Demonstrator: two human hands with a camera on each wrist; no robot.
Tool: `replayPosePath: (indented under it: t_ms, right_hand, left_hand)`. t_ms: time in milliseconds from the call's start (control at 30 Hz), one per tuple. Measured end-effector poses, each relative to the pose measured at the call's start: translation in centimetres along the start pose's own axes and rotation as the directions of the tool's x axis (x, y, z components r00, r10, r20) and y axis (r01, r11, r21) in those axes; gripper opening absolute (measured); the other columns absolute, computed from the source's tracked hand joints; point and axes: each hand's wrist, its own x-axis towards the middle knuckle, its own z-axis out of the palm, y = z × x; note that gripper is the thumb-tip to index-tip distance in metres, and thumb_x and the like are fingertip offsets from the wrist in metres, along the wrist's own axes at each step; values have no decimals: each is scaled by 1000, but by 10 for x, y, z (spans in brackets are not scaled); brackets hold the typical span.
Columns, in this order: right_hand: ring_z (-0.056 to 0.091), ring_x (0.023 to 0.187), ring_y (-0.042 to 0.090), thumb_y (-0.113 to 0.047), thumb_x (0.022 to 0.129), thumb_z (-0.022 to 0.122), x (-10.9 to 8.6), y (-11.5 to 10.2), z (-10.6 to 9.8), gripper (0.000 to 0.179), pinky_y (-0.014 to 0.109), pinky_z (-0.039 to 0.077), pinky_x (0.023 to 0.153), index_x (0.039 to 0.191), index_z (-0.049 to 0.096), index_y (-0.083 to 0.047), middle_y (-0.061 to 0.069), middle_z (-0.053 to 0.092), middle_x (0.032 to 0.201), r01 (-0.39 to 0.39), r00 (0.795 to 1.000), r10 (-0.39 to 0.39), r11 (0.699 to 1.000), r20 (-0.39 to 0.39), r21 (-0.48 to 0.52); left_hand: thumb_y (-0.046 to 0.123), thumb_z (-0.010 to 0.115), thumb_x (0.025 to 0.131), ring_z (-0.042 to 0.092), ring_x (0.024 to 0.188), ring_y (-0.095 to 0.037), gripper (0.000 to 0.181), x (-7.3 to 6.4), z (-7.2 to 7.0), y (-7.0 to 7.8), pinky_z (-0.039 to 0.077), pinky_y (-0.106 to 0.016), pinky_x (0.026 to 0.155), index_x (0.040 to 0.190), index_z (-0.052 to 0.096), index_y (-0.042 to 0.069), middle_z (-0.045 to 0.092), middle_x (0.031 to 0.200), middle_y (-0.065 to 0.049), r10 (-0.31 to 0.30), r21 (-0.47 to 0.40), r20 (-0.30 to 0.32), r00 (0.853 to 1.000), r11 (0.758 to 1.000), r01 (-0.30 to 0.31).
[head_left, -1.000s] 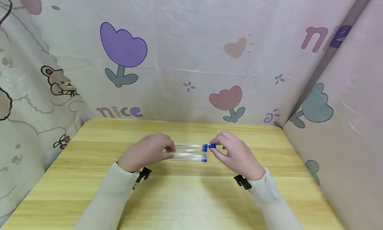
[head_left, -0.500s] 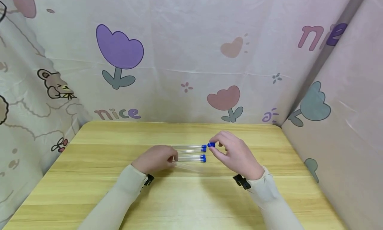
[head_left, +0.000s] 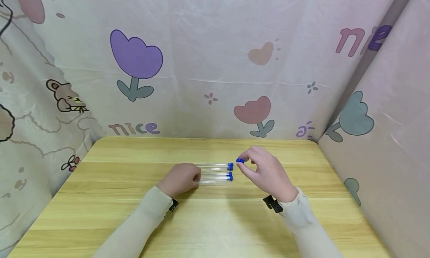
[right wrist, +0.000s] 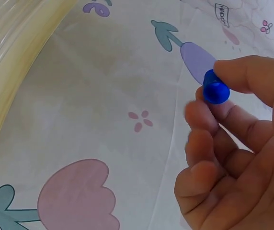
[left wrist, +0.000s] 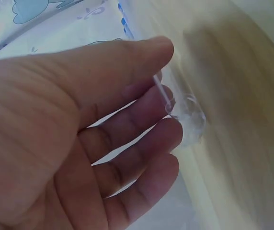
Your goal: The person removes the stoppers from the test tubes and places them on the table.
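Note:
Several clear test tubes (head_left: 213, 169) with blue stoppers (head_left: 230, 166) lie side by side on the wooden table. My left hand (head_left: 180, 179) is at their left ends. There it pinches a clear test tube without a stopper (head_left: 216, 183) at the front of the row, thumb against curled fingers. In the left wrist view, clear rounded tube ends (left wrist: 192, 120) show beyond the fingertips. My right hand (head_left: 266, 171) is to the right of the capped ends. Between its thumb and index finger it pinches a loose blue stopper (right wrist: 216, 90), held apart from the tubes.
The wooden table (head_left: 215, 220) meets a patterned cloth backdrop (head_left: 188, 101) along its far edge. More cloth hangs at the left and right sides. A black wrist strap piece (head_left: 273, 204) sits on the right cuff.
My left hand has moved toward me and slightly right, bringing the uncapped test tube to the front of the row. My right hand stays nearly in place with the stopper, which has turned slightly.

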Motion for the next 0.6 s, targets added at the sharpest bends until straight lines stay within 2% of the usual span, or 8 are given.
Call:
replayPosePath:
  t_ms: [233,433,600]
  right_hand:
    - [55,83,7,-20,93,78,1,-1,1,6,26,48,66,97,73,-20,-11,65,95,-50,998,50,999,27,-6]
    - [61,84,13,-19,94,77,1,-1,3,5,28,49,67,98,74,-20,-10,70,99,-84,995,84,996,48,4]
    - [58,78,11,-15,94,72,1,-3,2,7,26,48,64,100,74,-17,-10,68,92,-116,992,115,993,53,10]
  left_hand:
    - [14,83,86,50,64,-9,27,5,1,4,48,-32,66,72,61,22,55,68,12,-32,-18,17,999,999,32]
    - [10,81,85,51,63,-10,24,9,-1,8,50,-35,71,73,62,20,57,67,11,-50,17,7,999,999,50]
    - [21,76,94,51,63,-10,24,5,-17,15,48,-32,66,75,62,21,57,69,11,-85,-12,16,996,996,85]
